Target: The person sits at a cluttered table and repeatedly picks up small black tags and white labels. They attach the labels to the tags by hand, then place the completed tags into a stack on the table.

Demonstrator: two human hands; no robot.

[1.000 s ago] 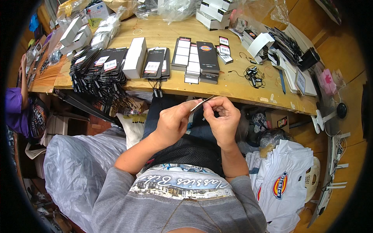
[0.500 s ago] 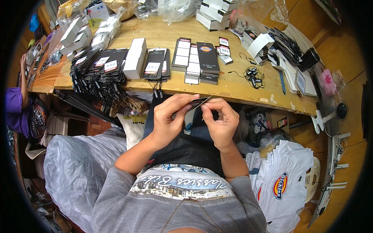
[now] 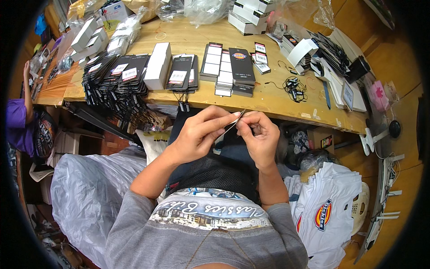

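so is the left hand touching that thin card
Touching: the head view shows the left hand with its extended fingers laid against the thin card, no gap showing at the fingertips.

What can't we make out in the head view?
Head view:
Thin, flat, pale card: faces, edge-on, partly covered by bare left hand.
Bare right hand: whether it pinches anything, hidden by curled fingers.
Purple-sleeved person: cut off by dark fisheye rim.
White rectangular barcode labels: fine print too small.
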